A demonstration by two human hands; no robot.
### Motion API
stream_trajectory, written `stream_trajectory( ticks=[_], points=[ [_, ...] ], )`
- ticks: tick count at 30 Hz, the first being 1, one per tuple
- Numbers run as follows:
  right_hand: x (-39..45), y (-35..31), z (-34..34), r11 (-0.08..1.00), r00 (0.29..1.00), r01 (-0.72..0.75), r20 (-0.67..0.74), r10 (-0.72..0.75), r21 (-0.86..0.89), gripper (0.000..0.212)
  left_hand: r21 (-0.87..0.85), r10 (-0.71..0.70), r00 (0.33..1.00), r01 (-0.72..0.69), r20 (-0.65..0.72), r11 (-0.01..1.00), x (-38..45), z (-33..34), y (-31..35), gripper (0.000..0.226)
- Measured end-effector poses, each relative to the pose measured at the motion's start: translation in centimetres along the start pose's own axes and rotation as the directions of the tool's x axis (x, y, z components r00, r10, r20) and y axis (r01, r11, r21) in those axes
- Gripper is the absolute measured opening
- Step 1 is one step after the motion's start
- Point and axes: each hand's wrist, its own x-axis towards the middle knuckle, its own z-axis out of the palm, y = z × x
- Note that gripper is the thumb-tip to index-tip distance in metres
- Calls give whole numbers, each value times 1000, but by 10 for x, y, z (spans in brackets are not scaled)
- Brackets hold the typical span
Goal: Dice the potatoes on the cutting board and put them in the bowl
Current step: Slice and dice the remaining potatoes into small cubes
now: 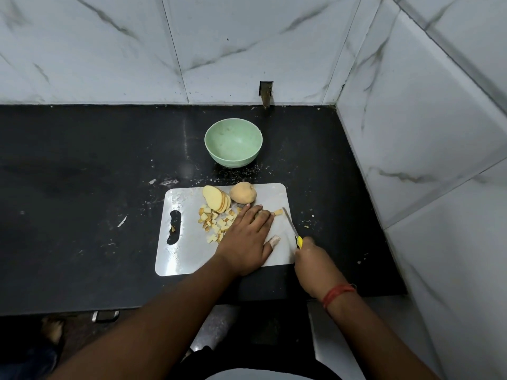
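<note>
Left hand (247,234) lies flat on the cutting board (186,253), fingers straight, palm down over what looks like potato strips, pinning them so they can't slide under the blade. Right hand (312,259) grips the yellow-handled knife (292,227) at the board's right edge, blade angled toward the far side, just beside a lone cube (278,212) at the left fingertips. Diced pieces (216,223) are heaped mid-board, pushed clear of the cutting zone. At the far edge, a fan of slices (215,198) leans against a whole potato (242,192), queued for their turn. The green bowl (233,142) waits on the counter (82,187) beyond the board's far edge, close enough for an easy transfer and holding nothing yet. By my reckoning, dicing is mid-way.
</note>
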Motion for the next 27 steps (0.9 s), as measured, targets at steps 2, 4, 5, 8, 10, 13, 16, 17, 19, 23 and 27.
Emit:
stream_trajectory(
  ticks=[2, 4, 5, 8, 10, 13, 16, 17, 19, 23, 27],
  points=[
    [4, -8, -1, 1000, 1000, 13, -11, -13, -3, 17, -5, -3, 1000, 3, -7, 1000, 0, 0, 0, 65],
    [9, -15, 0, 999, 999, -28, 36, 29, -46, 22, -7, -6, 1000, 6, -14, 1000, 1, 1, 0, 64],
    [10, -17, 1, 996, 997, -48, 59, 52, -71, 25, -7, -7, 1000, 7, -16, 1000, 1, 1, 0, 63],
    [9, -15, 2, 991, 994, -64, 86, 74, -116, 28, -3, -12, 1000, 11, -28, 1000, 0, 0, 1, 63],
    [4, -9, 2, 992, 991, -75, 104, 86, -106, 27, 0, -15, 999, 15, -30, 1000, 0, 0, 1, 63],
    [-5, -1, 4, 996, 991, -76, 107, 81, -49, 23, -5, -17, 999, 17, -28, 1000, 0, 0, 2, 63],
    [-10, 0, 4, 1000, 999, -15, 30, 15, -3, 15, 1, -19, 999, 20, -26, 1000, 1, 1, 1, 64],
    [-9, -1, 3, 1000, 1000, 12, -2, -12, 23, 12, 0, -19, 1000, 19, -25, 1000, 1, 1, 1, 64],
    [-4, -8, 3, 998, 999, 35, -23, -34, 45, 12, -2, -15, 999, 15, -30, 1000, 1, 1, 1, 64],
    [5, -20, 5, 999, 998, -43, 40, 43, -20, 21, 0, -12, 999, 12, -37, 1000, 1, 1, 0, 63],
    [-2, -15, 9, 997, 994, -75, 78, 77, -28, 24, 1, -11, 999, 11, -33, 1000, 0, 0, 1, 64]
  ],
)
